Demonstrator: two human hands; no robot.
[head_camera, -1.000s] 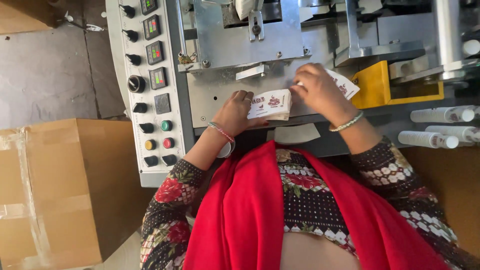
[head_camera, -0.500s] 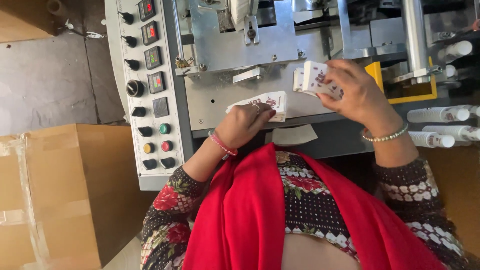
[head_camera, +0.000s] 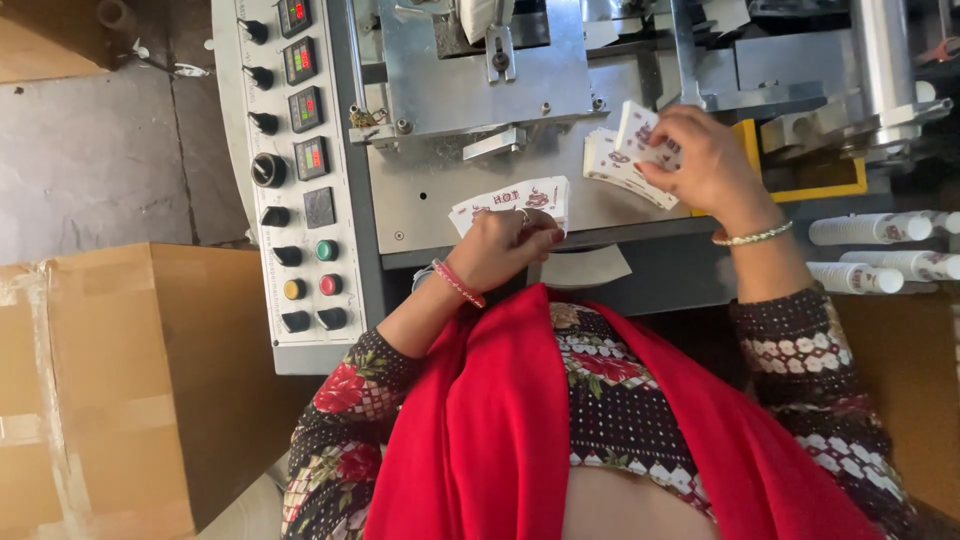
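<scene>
While split in two, blanks sit mid-frame: left hand (head_camera: 505, 245) pinching fanned stack (head_camera: 512, 200) low by machine plate (head_camera: 440, 190); right hand (head_camera: 700, 160) gripping second stack (head_camera: 620, 160) higher right, fingers curled, seemingly squaring edges. Control panel (head_camera: 295, 170) at left.

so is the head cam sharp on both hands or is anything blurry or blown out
Head view: the left hand and its fanned stack of printed blanks look sharp; the right hand and its stack are slightly soft. Lighting is even and diffuse, with mild glare on the steel roller and the metal plate. The cardboard box stays evenly lit, not blown out.
</scene>
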